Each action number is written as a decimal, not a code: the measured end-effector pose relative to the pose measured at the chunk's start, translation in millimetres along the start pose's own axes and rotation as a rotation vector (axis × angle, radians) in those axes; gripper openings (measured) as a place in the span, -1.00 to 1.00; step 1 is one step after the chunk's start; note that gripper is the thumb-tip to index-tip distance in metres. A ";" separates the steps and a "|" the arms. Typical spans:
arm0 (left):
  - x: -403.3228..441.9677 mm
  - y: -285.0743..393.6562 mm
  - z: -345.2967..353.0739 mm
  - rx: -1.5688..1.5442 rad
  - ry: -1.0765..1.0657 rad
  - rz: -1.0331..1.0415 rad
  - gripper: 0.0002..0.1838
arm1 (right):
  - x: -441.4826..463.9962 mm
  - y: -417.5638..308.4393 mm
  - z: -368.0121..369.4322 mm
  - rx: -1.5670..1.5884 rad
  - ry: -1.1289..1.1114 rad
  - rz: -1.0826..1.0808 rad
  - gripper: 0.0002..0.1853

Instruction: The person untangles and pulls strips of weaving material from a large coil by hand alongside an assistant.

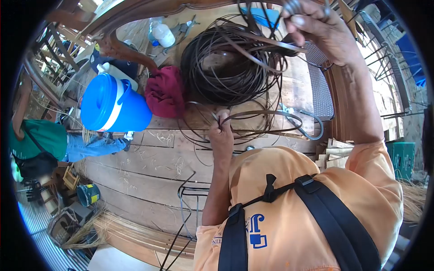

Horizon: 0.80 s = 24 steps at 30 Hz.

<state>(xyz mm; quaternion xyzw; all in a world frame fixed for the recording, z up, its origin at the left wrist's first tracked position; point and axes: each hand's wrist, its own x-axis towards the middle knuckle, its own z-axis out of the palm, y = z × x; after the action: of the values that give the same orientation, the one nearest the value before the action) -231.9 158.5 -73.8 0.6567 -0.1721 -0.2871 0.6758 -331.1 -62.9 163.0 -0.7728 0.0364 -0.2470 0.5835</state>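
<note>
A large coil of dark brown flat weaving strips (226, 63) lies on the wooden bench. My left hand (221, 132) is closed in front of it, pinching a brown strip between thumb and fingers. Loops of that strip (266, 114) spread to the right of this hand. Above the coil's right side, my right hand (316, 29) is raised with bent fingers closed on a strip; the upper fingers are partly cut off by the frame edge. Looser strips hang between the right hand and the coil. A crumpled dark red cloth (165, 92) sits against the coil's left side.
A blue water jug (115, 104) with a white band stands left of the cloth. Behind it are a clear bottle (163, 35) and a curved wooden frame (131, 56). A person in a green shirt (43, 140) is at far left. Wood offcuts (334, 152) lie right.
</note>
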 end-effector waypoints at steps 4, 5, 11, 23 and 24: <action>20.8 -27.2 -9.2 -0.048 0.135 0.087 -0.69 | -15.0 -7.0 -25.3 -0.198 0.065 0.044 -0.73; 24.6 -24.8 -10.8 -0.113 0.143 -0.018 -0.63 | -15.6 -11.4 -27.0 -0.173 0.052 0.032 -0.73; 36.7 5.5 -11.4 -0.395 -0.023 -0.346 -0.59 | -23.5 -31.2 -34.9 -0.177 0.100 0.072 -0.72; 61.3 10.1 -29.2 -0.464 -0.257 -0.322 -0.65 | -42.2 -51.4 -10.7 -0.275 0.210 0.077 -0.74; 63.0 11.3 -29.6 -0.455 -0.284 -0.312 -0.65 | -43.1 -54.1 -6.7 -0.293 0.212 0.068 -0.75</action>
<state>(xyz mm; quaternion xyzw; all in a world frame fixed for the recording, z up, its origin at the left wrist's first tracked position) -163.1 142.9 -74.1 0.4603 -0.0933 -0.5076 0.7224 -384.3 -36.9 199.4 -0.8176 0.1595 -0.2990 0.4655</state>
